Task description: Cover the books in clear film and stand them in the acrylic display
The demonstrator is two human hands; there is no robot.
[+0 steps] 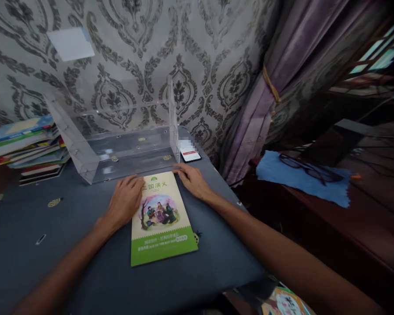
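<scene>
Thin paperback of 三国演义 (160,218) lay flat on the blue-cloth counter (36,258), just in front of a clear acrylic rack (131,151). Left grip (123,202) and right grip (192,181) sat open, fingers barely on its top edge, not really holding it. Looked light and floppy, so I'd pinch it by the long sides.

It is dim here, with light from the blue-green glass window (377,57) at two o'clock. The cream and green paper book (160,218) at six o'clock sits in soft light, and the clear plastic box (128,148) has small white shines.
</scene>
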